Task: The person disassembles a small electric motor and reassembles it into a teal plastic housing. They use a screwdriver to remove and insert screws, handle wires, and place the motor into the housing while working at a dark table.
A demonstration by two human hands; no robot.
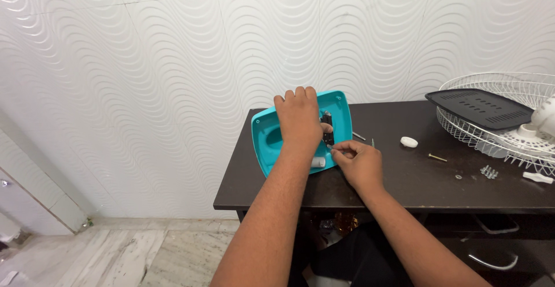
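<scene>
Head view: dark bench [404, 177] against a wavy white wall. Teal plastic base [269, 139] at the bench's 10 o'clock corner, pinned flat under the left hand [298, 119], palm down, fingers spread. Right hand [358, 161] just at 4 o'clock of it, fingertips pinched on a small black part [328, 128] inside the base. White wire fan guard [503, 119] at 3 o'clock, loose screws [489, 172] near it.

No packages, labels, signs or screens show anywhere near the hands. Nothing on the table or the wall behind it carries a printed panel or display that can be made out.
</scene>
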